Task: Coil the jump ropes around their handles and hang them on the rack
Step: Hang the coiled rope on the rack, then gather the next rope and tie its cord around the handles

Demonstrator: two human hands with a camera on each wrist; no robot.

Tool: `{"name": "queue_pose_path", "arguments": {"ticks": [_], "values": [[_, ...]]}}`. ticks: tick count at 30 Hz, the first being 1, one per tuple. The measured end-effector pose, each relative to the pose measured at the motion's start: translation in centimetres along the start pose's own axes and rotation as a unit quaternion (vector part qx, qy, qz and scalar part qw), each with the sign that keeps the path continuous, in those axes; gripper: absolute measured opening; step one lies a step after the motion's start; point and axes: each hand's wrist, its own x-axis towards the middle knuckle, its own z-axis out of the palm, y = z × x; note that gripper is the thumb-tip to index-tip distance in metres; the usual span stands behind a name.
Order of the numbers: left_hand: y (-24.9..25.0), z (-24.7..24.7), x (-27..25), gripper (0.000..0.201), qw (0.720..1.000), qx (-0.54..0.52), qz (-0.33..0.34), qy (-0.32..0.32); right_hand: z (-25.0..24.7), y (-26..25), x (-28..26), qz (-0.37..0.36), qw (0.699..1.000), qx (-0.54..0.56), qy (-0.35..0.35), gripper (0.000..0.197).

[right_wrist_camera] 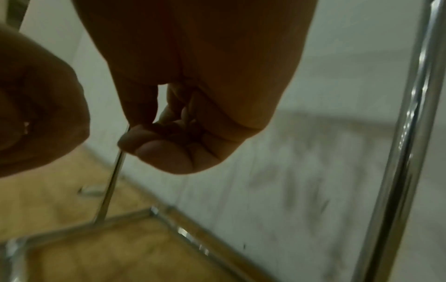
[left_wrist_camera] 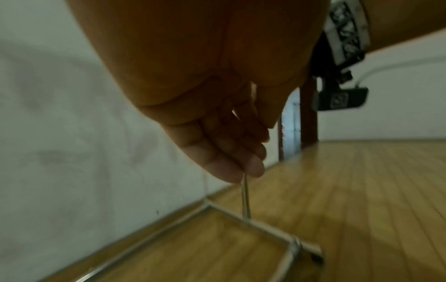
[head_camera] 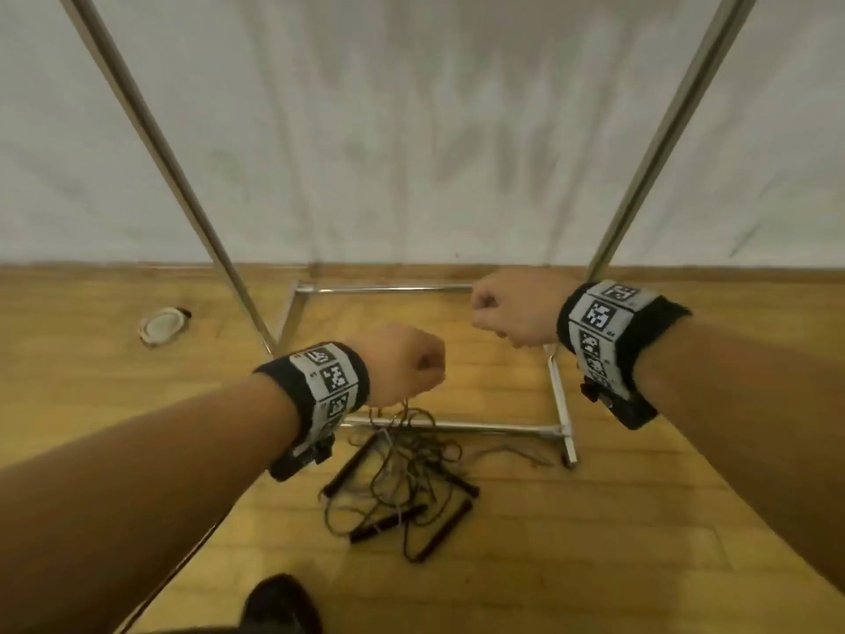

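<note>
Pale, creased white backdrop cloth (head_camera: 411,130) hangs behind a honey-coloured wooden plank floor (head_camera: 640,496); on that floor stands the chrome tubular metal rack (head_camera: 457,425), its two uprights rising out of the head view and its rectangular base frame lying flat; everything below is placed against this rack. Left of the rack's left upright, well apart from it, a small round white disc with a dark tab (head_camera: 161,325) lies on the boards. Just in front of the rack's front base bar, toward its left end, the person's left hand (head_camera: 402,363) hangs with fingers (left_wrist_camera: 231,164) curled tight into the palm; a thin grey cord (left_wrist_camera: 245,198) comes out from under them and drops straight down, so the hand grips a strand of rope. Below it, just in front of the front bar, lies the tangle of dark thin jump ropes with black stick handles (head_camera: 407,478); several handles lie among the loops on the floor, and one strand crosses the bar. Close to the viewer, in front of the tangle, a dark shoe tip (head_camera: 279,601) shows. Over the rack's rear bar, toward its right upright, the right hand (head_camera: 512,308) is curled like a fist; whether it holds a cord I cannot tell.
</note>
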Motion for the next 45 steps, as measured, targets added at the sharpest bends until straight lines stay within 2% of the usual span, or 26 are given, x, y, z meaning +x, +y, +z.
{"name": "queue_pose_path", "arguments": {"ticks": [3, 7, 11, 15, 20, 24, 26, 28, 29, 31, 32, 33, 34, 35, 36, 37, 39, 41, 42, 44, 45], "values": [[-1.6, 7.8, 1.9, 0.009, 0.986, 0.084, 0.017, -0.143, 8.7, 2.0, 1.5, 0.006, 0.992, -0.05, -0.111, 0.025], [-3.9, 15.1, 4.5, 0.027, 0.965, 0.086, 0.002, -0.249, 16.8, 4.6, 3.2, 0.016, 0.971, -0.055, -0.233, 0.026], [-4.5, 20.9, 7.4, 0.027, 0.958, 0.088, 0.001, -0.274, 21.5, 6.7, 4.3, 0.022, 0.959, -0.057, -0.277, 0.017], [-3.9, 27.2, 9.1, 0.041, 0.933, 0.157, 0.036, -0.321, 24.4, 8.3, 4.8, 0.026, 0.951, -0.043, -0.305, 0.028], [-4.4, 33.3, 9.1, 0.041, 0.931, 0.197, 0.048, -0.304, 26.4, 9.7, 5.3, 0.018, 0.945, -0.012, -0.326, 0.026], [-3.8, 33.4, 9.9, 0.024, 0.917, 0.149, -0.006, -0.37, 27.2, 10.4, 5.4, 0.021, 0.941, -0.01, -0.337, 0.027], [-3.6, 31.4, 10.3, 0.019, 0.924, 0.084, -0.018, -0.373, 27.0, 10.4, 5.4, 0.024, 0.94, 0.001, -0.34, 0.028], [-4.0, 28.2, 10.5, 0.026, 0.937, -0.042, -0.046, -0.345, 26.2, 10.2, 5.5, 0.03, 0.939, 0.042, -0.341, 0.03], [-4.5, 26.3, 10.4, 0.026, 0.933, -0.136, -0.076, -0.325, 25.7, 10.0, 5.7, 0.041, 0.938, 0.087, -0.333, 0.031], [-5.2, 21.9, 10.0, 0.018, 0.889, -0.341, -0.117, -0.282, 24.1, 9.6, 6.0, 0.1, 0.918, 0.26, -0.283, 0.034], [-5.4, 19.5, 9.6, 0.015, 0.859, -0.429, -0.121, -0.252, 22.9, 9.4, 6.0, 0.143, 0.881, 0.378, -0.247, 0.036], [-5.5, 17.2, 9.1, 0.013, 0.829, -0.503, -0.122, -0.212, 21.4, 9.1, 5.9, 0.177, 0.823, 0.494, -0.219, 0.038], [-5.5, 14.7, 8.6, 0.012, 0.802, -0.562, -0.118, -0.166, 19.8, 8.7, 5.6, 0.191, 0.764, 0.58, -0.209, 0.044], [-5.4, 12.3, 8.1, 0.014, 0.778, -0.608, -0.107, -0.118, 18.1, 8.2, 5.3, 0.182, 0.723, 0.631, -0.214, 0.054], [-5.0, 10.0, 7.6, 0.017, 0.757, -0.644, -0.089, -0.071, 16.5, 7.7, 4.8, 0.156, 0.704, 0.655, -0.228, 0.064], [-4.6, 7.7, 7.1, 0.017, 0.739, -0.67, -0.071, -0.023, 15.0, 7.0, 4.3, 0.122, 0.702, 0.66, -0.238, 0.074], [-3.3, 3.5, 5.8, 0.01, 0.718, -0.69, -0.053, 0.074, 12.2, 5.6, 3.2, 0.058, 0.721, 0.647, -0.241, 0.078], [-2.1, -0.1, 4.2, 0.007, 0.702, -0.692, -0.051, 0.158, 9.5, 4.3, 1.8, 0.014, 0.754, 0.615, -0.228, 0.069], [-1.6, -1.8, 3.2, 0.009, 0.685, -0.7, -0.051, 0.194, 8.1, 3.8, 1.0, 0.006, 0.785, 0.583, -0.211, 0.062], [-0.9, -4.7, 1.2, 0.013, 0.641, -0.724, -0.056, 0.247, 5.6, 3.4, -0.9, 0.006, 0.87, 0.465, -0.164, 0.047], [-0.6, -5.8, 0.2, 0.014, 0.633, -0.725, -0.057, 0.264, 4.3, 3.5, -1.8, 0.007, 0.912, 0.388, -0.134, 0.04]]}}
